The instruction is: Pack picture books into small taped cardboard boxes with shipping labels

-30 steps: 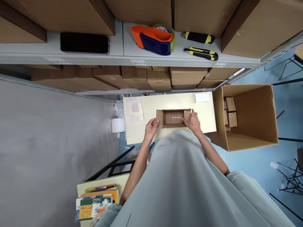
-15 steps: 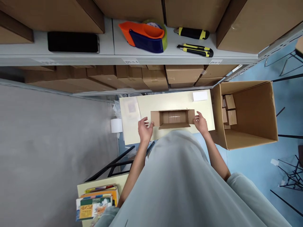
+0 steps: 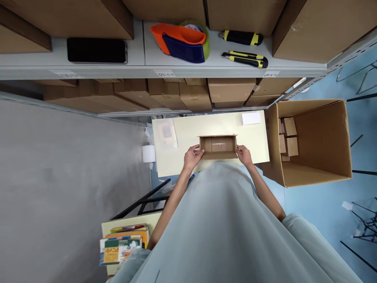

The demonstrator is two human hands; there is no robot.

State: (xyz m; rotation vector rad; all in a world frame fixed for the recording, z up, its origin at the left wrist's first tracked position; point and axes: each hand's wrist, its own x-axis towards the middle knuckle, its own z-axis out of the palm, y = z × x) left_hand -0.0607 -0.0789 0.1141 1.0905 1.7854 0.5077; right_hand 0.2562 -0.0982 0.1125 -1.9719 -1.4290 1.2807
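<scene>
A small cardboard box (image 3: 218,152) stands with its top open on the cream table (image 3: 188,127) in front of my body. I can see down into it, where a strip of tape crosses the bottom. At its left end my left hand (image 3: 193,157) is closed on the wall or flap, thumb at the near corner and fingers outside. The opposite end is pinched by my right hand (image 3: 244,155), with its fingertips partly hidden. Both end flaps now stand up rather than lying outward.
A large open carton (image 3: 321,137) holding several small boxes stands right of the table. A white box (image 3: 251,118) lies near the back edge. The shelf above carries a tape dispenser (image 3: 182,43), utility knives (image 3: 246,59) and a phone (image 3: 97,50). Books (image 3: 120,250) lie lower left.
Both hands have moved inward against the box ends. The left and right flaps, spread outward before, are folded up. The whole view has shifted slightly.
</scene>
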